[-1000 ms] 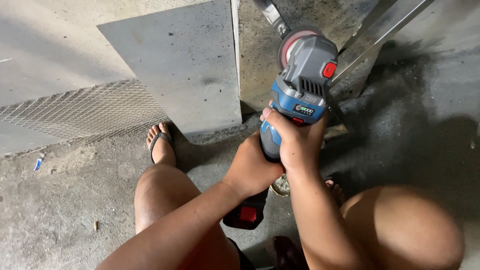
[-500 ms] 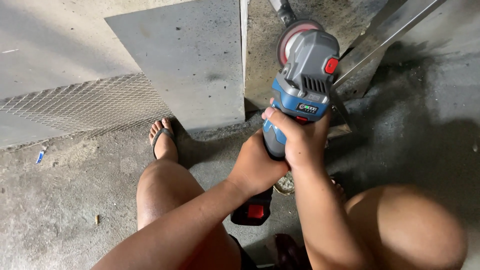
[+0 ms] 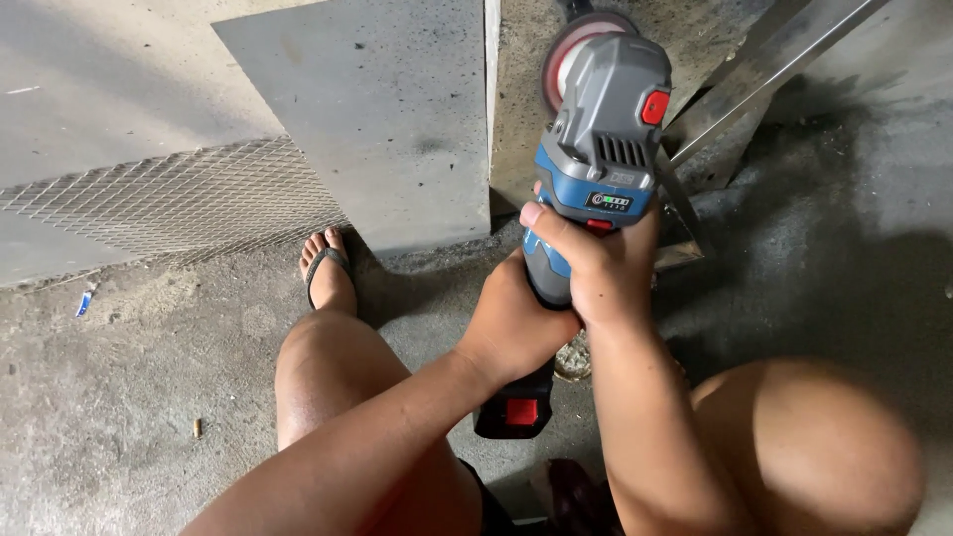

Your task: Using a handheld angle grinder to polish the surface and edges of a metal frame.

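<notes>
Holding a blue-and-grey cordless angle grinder in both hands, disc end pointing at the grey concrete block.

Both hands are wrapping the grinder's body: the left hand is closing its grip low on the handle just above the black battery pack, and the right hand is clamping higher up, just below the vents. Doing this well probably means keeping both wrists firm and the one reddish disc level, away from the sandalled foot left of the grinder. Counting: one grinder, one disc, one block, one metal mesh sheet left of the block, one angled steel bar right of the grinder.
</notes>
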